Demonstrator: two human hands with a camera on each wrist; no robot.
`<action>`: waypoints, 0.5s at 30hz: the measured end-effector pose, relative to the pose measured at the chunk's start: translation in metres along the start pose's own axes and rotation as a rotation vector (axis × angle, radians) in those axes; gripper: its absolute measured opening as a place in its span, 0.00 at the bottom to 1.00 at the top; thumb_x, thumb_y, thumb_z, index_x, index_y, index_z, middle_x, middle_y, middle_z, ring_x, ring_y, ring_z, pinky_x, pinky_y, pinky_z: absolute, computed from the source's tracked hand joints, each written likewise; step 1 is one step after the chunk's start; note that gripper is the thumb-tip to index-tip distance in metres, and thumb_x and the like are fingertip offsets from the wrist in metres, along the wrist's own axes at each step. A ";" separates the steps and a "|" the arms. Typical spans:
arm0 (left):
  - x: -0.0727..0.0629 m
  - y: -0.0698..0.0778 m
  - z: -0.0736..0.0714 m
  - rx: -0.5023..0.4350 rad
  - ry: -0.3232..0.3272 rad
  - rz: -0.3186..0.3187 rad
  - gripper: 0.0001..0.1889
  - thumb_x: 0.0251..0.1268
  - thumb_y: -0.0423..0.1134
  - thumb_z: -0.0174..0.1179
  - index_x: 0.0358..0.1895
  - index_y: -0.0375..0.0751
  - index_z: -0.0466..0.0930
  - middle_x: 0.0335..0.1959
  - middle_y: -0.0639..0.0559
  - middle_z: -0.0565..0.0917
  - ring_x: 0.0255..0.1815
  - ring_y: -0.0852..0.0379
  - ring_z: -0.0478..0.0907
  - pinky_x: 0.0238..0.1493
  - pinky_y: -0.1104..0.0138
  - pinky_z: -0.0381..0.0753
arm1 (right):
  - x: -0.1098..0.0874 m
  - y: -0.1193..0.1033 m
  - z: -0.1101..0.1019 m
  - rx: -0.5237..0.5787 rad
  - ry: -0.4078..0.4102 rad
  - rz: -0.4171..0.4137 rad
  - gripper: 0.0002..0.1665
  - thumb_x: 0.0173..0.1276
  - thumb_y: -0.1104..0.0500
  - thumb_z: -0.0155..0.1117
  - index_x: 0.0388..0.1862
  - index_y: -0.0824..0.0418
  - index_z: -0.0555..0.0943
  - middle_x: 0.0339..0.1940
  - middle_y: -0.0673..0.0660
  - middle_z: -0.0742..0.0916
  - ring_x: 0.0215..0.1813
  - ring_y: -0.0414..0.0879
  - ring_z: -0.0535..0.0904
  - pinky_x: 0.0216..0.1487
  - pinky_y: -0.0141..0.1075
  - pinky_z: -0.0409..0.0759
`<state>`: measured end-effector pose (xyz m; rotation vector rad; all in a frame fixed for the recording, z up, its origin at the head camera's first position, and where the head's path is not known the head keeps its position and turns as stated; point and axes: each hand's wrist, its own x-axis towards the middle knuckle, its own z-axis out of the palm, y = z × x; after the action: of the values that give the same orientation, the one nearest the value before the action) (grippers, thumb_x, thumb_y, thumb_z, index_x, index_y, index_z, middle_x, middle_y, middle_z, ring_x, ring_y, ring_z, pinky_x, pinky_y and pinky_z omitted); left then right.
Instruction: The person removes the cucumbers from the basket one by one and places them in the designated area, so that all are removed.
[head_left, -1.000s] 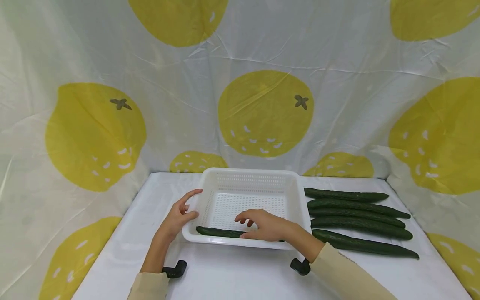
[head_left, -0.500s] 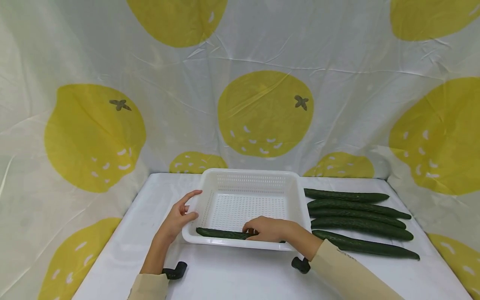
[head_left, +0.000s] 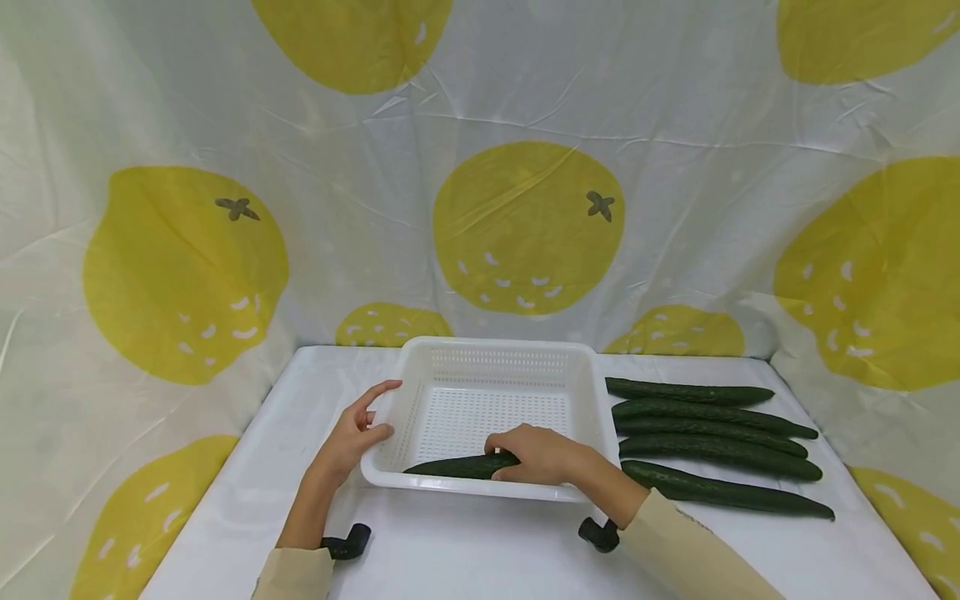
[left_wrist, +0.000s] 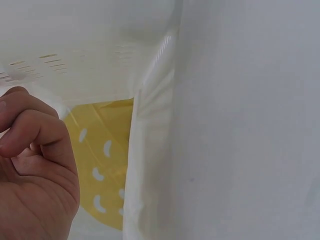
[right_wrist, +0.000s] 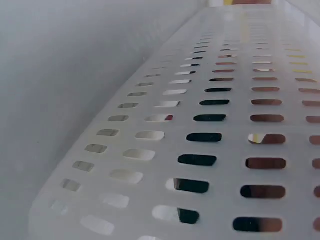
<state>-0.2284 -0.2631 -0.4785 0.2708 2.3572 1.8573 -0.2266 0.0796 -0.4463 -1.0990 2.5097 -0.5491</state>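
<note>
In the head view a white plastic basket (head_left: 495, 343) with slotted walls and floor stands on the table. A long dark green cucumber (head_left: 457, 467) lies along the inside of its near wall. My right hand (head_left: 542, 454) reaches into the basket and grips the cucumber near its middle, hiding the part to the right. My left hand (head_left: 352, 435) holds the basket's left rim, thumb and index finger at the edge; in the left wrist view its other fingers (left_wrist: 37, 120) are curled beside the wall. Through the slotted basket wall (right_wrist: 150, 120), the right wrist view shows dark green and parts of the hand.
Several more cucumbers (head_left: 720, 450) lie side by side on the white tablecloth (head_left: 465, 546), right of the basket. A hanging cloth (head_left: 360, 208) printed with yellow fruit rises behind and beside the table. Black fittings (head_left: 348, 542) sit at both wrists.
My right hand has come down and its fingers have closed around the cucumber. The cucumber's left end has shifted slightly right and toward the near wall. The left hand stays at the rim.
</note>
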 end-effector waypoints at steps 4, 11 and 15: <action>0.000 0.001 0.000 0.013 0.012 -0.010 0.38 0.64 0.26 0.58 0.78 0.52 0.65 0.17 0.58 0.63 0.17 0.65 0.60 0.24 0.70 0.71 | -0.004 -0.001 -0.002 -0.009 0.067 0.008 0.22 0.71 0.45 0.68 0.62 0.47 0.82 0.56 0.44 0.88 0.53 0.39 0.81 0.56 0.42 0.80; 0.000 0.001 0.001 0.009 0.010 -0.003 0.38 0.64 0.26 0.58 0.78 0.52 0.65 0.16 0.59 0.62 0.16 0.65 0.59 0.22 0.71 0.69 | -0.012 0.004 -0.010 0.098 0.207 -0.037 0.23 0.69 0.43 0.70 0.61 0.47 0.84 0.56 0.45 0.88 0.57 0.41 0.84 0.55 0.40 0.81; 0.000 0.000 0.000 -0.006 0.001 -0.006 0.38 0.64 0.26 0.58 0.78 0.52 0.64 0.16 0.59 0.63 0.16 0.65 0.61 0.22 0.71 0.70 | -0.018 0.007 -0.016 0.200 0.302 -0.077 0.23 0.67 0.41 0.72 0.57 0.46 0.85 0.47 0.44 0.89 0.43 0.35 0.83 0.46 0.34 0.81</action>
<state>-0.2285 -0.2633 -0.4786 0.2621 2.3509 1.8619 -0.2266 0.1010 -0.4324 -1.1100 2.5950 -1.0327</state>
